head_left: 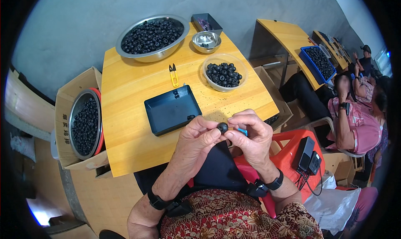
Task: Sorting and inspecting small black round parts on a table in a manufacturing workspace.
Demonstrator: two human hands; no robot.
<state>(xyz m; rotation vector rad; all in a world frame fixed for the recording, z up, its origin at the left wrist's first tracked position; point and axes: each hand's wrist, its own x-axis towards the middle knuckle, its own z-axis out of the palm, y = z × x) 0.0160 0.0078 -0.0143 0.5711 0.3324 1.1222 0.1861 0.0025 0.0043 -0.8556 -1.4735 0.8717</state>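
Note:
Just past the table's near edge, my left hand (193, 142) pinches a small round black bead-like ball (222, 127) with a hole in it between thumb and fingertips. My right hand (254, 138) is closed round a slim tool with a blue part (242, 131), its tip end hidden behind the fingers near the ball. Beyond my hands lies a shallow black tray (167, 114) with a few small dark pieces at its edges. Yellow-handled thread snips (174, 77) rest behind the tray. To their right stands a clear plastic bowl (211, 83) of similar black balls.
A large steel basin (161, 56) heaped with black balls, a small steel bowl (203, 49) and a dark box (215, 26) stand at the back. Left of the table, a carton (67, 97) holds another full basin. A red stool (288, 155) and seated people (355, 126) are to the right.

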